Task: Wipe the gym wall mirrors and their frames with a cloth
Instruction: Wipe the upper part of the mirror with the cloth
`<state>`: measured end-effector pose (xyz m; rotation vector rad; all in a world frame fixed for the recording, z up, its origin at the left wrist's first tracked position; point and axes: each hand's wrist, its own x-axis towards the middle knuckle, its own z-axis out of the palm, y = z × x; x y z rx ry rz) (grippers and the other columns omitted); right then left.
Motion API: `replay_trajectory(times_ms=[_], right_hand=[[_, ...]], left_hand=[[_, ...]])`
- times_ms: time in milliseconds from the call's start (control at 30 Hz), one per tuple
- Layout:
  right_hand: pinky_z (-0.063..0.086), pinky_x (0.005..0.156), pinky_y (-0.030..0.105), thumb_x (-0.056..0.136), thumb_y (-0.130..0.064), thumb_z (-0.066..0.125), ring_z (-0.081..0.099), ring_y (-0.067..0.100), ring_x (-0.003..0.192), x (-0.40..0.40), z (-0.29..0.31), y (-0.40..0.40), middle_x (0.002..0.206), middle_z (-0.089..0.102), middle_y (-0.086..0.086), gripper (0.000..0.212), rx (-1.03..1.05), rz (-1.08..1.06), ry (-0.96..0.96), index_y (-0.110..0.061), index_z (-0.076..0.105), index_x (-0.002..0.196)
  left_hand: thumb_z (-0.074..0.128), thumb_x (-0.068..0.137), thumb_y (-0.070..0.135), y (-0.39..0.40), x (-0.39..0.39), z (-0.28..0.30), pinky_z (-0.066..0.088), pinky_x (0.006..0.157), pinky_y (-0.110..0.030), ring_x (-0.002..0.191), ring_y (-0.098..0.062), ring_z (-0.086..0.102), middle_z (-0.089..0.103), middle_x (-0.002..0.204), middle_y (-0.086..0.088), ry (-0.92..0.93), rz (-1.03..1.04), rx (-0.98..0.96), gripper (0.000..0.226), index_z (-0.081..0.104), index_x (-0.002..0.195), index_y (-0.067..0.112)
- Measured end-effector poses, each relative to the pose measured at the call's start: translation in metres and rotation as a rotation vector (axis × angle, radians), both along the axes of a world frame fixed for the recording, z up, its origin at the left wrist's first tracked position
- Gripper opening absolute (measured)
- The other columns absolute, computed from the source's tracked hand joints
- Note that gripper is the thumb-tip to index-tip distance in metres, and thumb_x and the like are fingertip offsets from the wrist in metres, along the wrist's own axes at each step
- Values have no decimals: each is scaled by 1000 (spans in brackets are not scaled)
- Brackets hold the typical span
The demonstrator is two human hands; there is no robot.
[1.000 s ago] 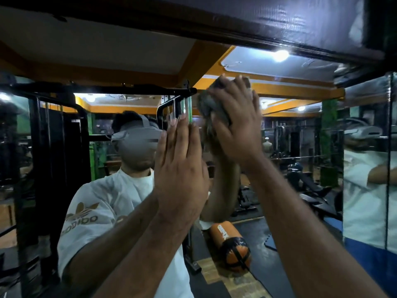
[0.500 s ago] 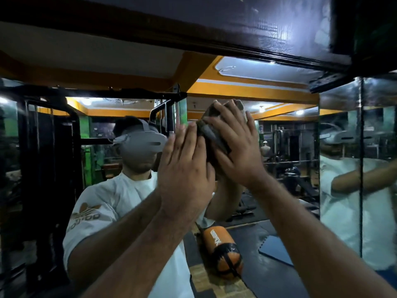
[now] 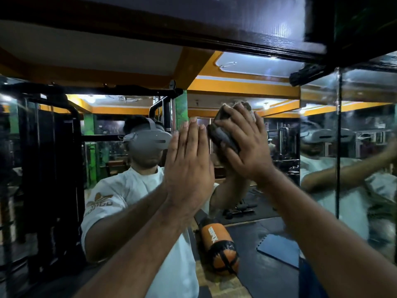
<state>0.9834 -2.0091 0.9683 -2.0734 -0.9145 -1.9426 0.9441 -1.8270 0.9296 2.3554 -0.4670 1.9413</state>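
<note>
We are in the middle of wiping the big mirror.

Our right hand holds the bunched-up cloth tight and presses it on the glass near the top, while our left hand leans flat on the glass beside it, fingers straight. We can't tell which parts are clean yet — we think the lower glass, the side mirror and the dark frame above are still to do.

The person's arms are bare; the mirror reflection shows a white short-sleeved T-shirt and grey headset.
</note>
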Motion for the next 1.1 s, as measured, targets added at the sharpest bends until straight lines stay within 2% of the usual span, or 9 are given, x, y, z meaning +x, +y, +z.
replay_trajectory(times_ms=[167, 300, 367, 533, 633, 733, 833, 933, 1100], right_hand=[[7, 127, 57, 91, -42, 44, 11, 13, 157, 2, 15, -21, 166, 36, 2, 59, 281, 38, 79, -23, 54, 146], [13, 123, 66, 91, -41, 46, 24, 27, 158, 13, -27, -44, 163, 42, 8, 57, -22, 60, 5, -18, 59, 142], [16, 122, 67, 90, -41, 46, 27, 29, 157, 18, -33, -74, 162, 43, 9, 58, -87, 48, 3, -17, 60, 141], [9, 126, 58, 93, -45, 43, 12, 13, 159, 15, -8, -83, 165, 37, -1, 58, 372, 63, 109, -25, 55, 146], [8, 126, 62, 97, -40, 45, 16, 20, 160, 14, -14, -81, 165, 39, 0, 52, 282, 159, 96, -23, 58, 145], [12, 125, 62, 97, -35, 45, 19, 21, 159, 22, -26, -112, 165, 38, -1, 51, 148, 103, 73, -24, 60, 144], [15, 123, 65, 96, -33, 46, 17, 19, 160, 28, -16, -135, 165, 38, -3, 51, 323, 69, 85, -28, 57, 145], [14, 124, 65, 97, -32, 47, 16, 15, 159, 25, 6, -131, 164, 40, -8, 47, 573, 194, 178, -34, 59, 143], [13, 124, 65, 100, -34, 45, 14, 18, 160, 28, -16, -148, 166, 37, -4, 48, 280, 100, 147, -28, 56, 147]], left_hand=[[30, 100, 33, -20, 3, 1, 12, 127, -49, 156, -31, 11, 17, 167, -18, -8, 22, -13, 65, 27, 157, 4], [28, 101, 32, -42, 10, 3, 18, 126, -49, 155, -31, 15, 20, 166, -18, -7, -12, 27, 64, 24, 157, 2], [31, 100, 30, -54, 15, 3, 19, 125, -49, 155, -31, 17, 23, 165, -18, -11, -13, 55, 64, 25, 156, 2], [25, 99, 29, -90, 20, 9, 17, 126, -48, 155, -31, 19, 26, 164, -18, 11, -27, 117, 63, 33, 156, 2], [29, 99, 28, -103, 21, 10, 18, 126, -50, 154, -32, 20, 28, 164, -18, 6, -54, 70, 62, 36, 154, 2], [31, 100, 26, -116, 24, 2, 24, 124, -52, 154, -31, 21, 30, 163, -17, -21, -133, 59, 59, 37, 153, 3], [39, 99, 23, -131, 26, 3, 22, 124, -49, 154, -30, 23, 31, 162, -17, -10, -159, 87, 57, 39, 153, 3], [46, 99, 24, -146, 27, 10, 10, 126, -45, 155, -30, 20, 29, 163, -17, 25, -132, 88, 59, 36, 154, 3], [51, 99, 26, -160, 31, 9, 9, 126, -45, 155, -29, 19, 27, 164, -16, 38, -110, 67, 60, 37, 154, 4]])
